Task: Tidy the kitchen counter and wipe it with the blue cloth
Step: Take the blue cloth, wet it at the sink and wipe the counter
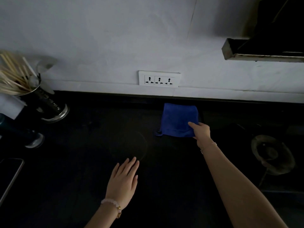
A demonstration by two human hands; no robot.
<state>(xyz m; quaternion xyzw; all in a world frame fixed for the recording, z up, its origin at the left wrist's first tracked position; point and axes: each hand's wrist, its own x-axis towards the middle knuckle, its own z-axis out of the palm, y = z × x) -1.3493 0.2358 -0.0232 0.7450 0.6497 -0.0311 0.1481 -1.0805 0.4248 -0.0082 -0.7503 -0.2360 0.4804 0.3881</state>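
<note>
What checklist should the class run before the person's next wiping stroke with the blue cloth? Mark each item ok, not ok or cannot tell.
1. Right hand on blue cloth: ok, at its near right corner.
2. Cloth flat on the counter: ok, near the wall.
3. Left hand free: ok, open, holding nothing.
4. Counter between the hands bare: ok.
5. Utensil holder away from the cloth: ok, far left.
6. Cloth damp: cannot tell.

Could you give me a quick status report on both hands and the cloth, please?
Right hand pinching near corner of blue cloth, folded by the wall. Left hand open, flat over dark counter. Nothing in the way; utensil holder far left.
</note>
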